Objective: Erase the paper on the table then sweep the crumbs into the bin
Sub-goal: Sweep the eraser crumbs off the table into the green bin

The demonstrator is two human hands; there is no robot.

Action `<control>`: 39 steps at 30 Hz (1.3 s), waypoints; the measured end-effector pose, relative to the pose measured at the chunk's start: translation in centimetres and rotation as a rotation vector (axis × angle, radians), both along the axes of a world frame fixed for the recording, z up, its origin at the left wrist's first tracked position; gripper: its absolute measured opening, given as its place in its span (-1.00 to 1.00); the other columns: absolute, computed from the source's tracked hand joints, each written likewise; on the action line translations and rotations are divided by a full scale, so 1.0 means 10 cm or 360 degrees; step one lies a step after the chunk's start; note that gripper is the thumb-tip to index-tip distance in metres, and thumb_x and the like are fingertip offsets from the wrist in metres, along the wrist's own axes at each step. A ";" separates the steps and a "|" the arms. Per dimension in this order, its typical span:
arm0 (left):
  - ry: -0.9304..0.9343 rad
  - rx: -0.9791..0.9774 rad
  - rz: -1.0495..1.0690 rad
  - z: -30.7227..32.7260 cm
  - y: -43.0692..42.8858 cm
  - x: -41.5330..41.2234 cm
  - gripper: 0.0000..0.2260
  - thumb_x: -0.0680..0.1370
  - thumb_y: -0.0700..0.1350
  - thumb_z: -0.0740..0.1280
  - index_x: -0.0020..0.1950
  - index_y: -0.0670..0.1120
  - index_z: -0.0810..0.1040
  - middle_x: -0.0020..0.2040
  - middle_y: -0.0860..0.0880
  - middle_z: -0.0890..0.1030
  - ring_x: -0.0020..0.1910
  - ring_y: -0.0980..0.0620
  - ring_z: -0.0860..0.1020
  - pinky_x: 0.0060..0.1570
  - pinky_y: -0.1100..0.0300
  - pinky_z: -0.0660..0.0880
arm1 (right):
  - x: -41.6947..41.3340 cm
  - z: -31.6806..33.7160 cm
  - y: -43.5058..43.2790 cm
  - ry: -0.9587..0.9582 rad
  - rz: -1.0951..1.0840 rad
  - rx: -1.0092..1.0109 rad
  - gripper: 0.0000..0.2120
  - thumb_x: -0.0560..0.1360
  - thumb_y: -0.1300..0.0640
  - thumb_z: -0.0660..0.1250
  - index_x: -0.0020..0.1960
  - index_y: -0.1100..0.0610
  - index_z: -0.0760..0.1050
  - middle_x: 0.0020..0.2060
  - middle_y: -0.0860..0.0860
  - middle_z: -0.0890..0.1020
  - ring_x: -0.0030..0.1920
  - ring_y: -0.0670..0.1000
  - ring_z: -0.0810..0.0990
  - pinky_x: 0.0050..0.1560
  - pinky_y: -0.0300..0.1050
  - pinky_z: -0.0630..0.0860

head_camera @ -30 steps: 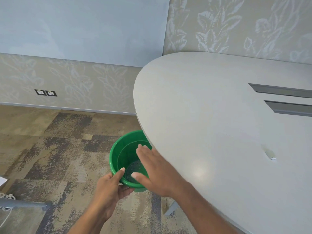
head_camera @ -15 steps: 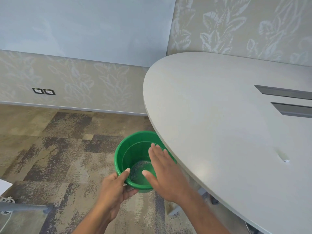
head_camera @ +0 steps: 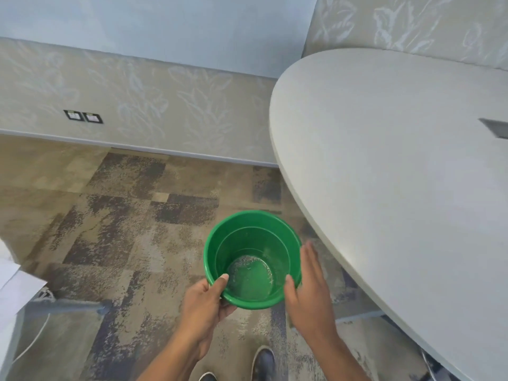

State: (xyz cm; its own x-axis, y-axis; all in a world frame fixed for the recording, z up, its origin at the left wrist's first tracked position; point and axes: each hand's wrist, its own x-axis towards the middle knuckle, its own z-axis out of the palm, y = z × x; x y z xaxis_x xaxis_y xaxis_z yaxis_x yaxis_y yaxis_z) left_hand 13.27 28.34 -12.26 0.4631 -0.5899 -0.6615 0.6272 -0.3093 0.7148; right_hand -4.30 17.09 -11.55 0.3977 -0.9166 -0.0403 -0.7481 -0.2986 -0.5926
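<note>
The bin (head_camera: pixel 252 257) is out from under the table (head_camera: pixel 398 174) now, clear of the rim it was tucked against a second ago, and the right hand (head_camera: pixel 309 287) has come off the tabletop to the bin's 3 o'clock side. That reads as the sweeping being over (my judgement: nothing left but to set the bin down).

The left hand (head_camera: pixel 204 303) grips the near rim at 7 o'clock, thumb hooked inside, fingers curled under the wall. The right hand is open and flat, fingers straight, thumb tip at the rim; whether the palm touches the wall, I cannot tell.

The bin is smooth glossy green plastic, round and tapering, with pale specks ringing its floor: the crumbs (head_camera: pixel 248 266). The table is matte, pale grey, with a rounded end. Below, mottled brown carpet (head_camera: pixel 115 215), coarse-looking.

No paper shows on the table.
</note>
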 end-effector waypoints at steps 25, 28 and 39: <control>0.0168 0.0349 0.0317 -4.94 -1.44 1.02 -0.86 0.67 -0.24 0.38 0.20 -0.23 0.51 0.10 -0.29 0.72 0.01 -0.22 0.76 0.01 -0.26 0.71 | 1.08 -5.01 -1.35 -0.0740 -0.0929 0.1356 -0.91 0.66 0.29 0.31 0.00 0.20 0.58 -0.09 0.15 0.74 -0.09 0.09 0.76 -0.06 -0.02 0.70; 0.0170 0.0368 0.0270 -5.48 -1.71 1.07 -0.86 0.70 -0.31 0.30 0.25 -0.19 0.52 0.14 -0.25 0.70 0.07 -0.23 0.74 0.01 -0.26 0.71 | 1.13 -5.63 -1.56 -0.0755 -0.0973 0.1398 -0.89 0.67 0.29 0.29 0.14 0.30 0.55 0.02 0.24 0.71 0.00 0.17 0.74 -0.10 -0.06 0.72; -0.0016 0.0489 0.0083 -6.76 -2.24 1.09 -0.70 0.68 -0.38 0.23 0.29 -0.05 0.53 0.11 -0.12 0.67 -0.01 -0.15 0.74 -0.01 -0.23 0.72 | 1.17 -6.86 -1.94 -0.0869 -0.1105 0.1478 -0.70 0.70 0.29 0.21 0.42 0.28 0.41 0.11 0.23 0.67 0.01 0.16 0.74 0.08 0.05 0.69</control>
